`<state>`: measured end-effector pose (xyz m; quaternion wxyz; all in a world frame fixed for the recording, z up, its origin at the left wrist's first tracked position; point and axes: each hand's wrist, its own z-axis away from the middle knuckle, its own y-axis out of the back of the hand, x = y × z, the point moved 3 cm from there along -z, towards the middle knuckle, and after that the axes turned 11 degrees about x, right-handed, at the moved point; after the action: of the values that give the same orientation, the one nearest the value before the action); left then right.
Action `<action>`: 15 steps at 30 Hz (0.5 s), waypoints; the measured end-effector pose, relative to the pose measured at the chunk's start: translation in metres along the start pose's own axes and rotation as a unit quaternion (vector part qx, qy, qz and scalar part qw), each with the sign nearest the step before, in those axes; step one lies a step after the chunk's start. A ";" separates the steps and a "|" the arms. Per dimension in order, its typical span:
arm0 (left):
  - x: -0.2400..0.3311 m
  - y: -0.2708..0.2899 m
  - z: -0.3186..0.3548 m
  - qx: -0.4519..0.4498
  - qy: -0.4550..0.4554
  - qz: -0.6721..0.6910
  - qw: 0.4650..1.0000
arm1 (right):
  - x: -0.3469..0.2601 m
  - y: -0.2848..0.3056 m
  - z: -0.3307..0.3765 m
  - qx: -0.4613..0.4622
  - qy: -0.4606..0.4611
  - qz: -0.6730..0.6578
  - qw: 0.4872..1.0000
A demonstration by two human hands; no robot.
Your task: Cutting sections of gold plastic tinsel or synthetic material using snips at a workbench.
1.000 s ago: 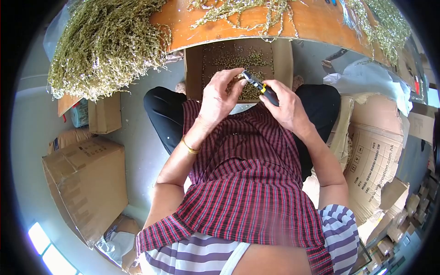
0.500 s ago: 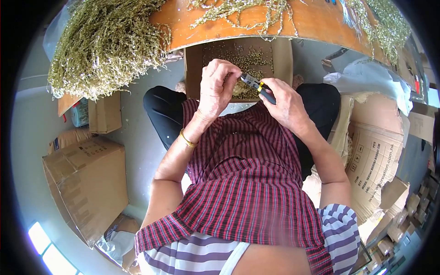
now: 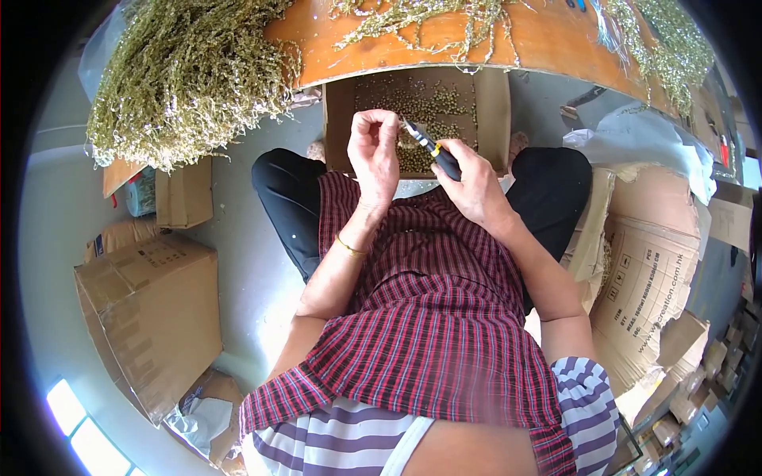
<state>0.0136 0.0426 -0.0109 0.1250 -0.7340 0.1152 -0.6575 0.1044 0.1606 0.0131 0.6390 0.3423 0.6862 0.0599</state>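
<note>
In my right hand (image 3: 475, 184) is a pair of pliers (image 3: 429, 145) with dark handles and a yellow band, its jaws pointing up and left. My left hand (image 3: 376, 155) is closed in a pinch close to the jaw tips; whatever lies between its fingertips is too small to make out. Both hands are over an open cardboard box (image 3: 494, 119) that stands between my knees. Many small gold-green beads (image 3: 432, 107) are scattered over the bottom of the box.
An orange-brown wooden table (image 3: 349, 59) spans the far side. A thick bundle of glittery gold-green strands (image 3: 190, 79) hangs off its left edge, and loose strands (image 3: 429, 28) lie on top. Cardboard boxes stand left (image 3: 159, 309) and right (image 3: 643, 262), with white plastic sheeting (image 3: 643, 139) behind.
The pliers have turned so their jaws point more steeply upward, and my right hand has shifted slightly left and nearer. My left hand has rotated, its palm side now turned more upward.
</note>
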 end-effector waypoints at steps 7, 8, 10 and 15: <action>-0.013 0.008 -0.014 -0.096 0.418 0.147 0.892 | 0.013 -0.006 0.006 0.038 0.000 -0.067 0.997; -0.015 0.005 -0.012 -0.121 0.449 0.160 0.871 | 0.016 -0.006 0.006 0.057 0.026 -0.067 0.996; -0.020 0.005 -0.006 -0.152 0.515 0.198 0.820 | 0.017 -0.006 0.005 0.063 0.041 -0.046 0.996; -0.022 -0.004 0.005 -0.164 0.544 0.230 0.790 | 0.016 -0.003 0.000 0.118 0.162 0.036 0.979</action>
<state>0.0161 0.0535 -0.0305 0.0666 -0.2159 0.4360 -0.8711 0.1041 0.1670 -0.0024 0.4715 0.4254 0.7705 0.0558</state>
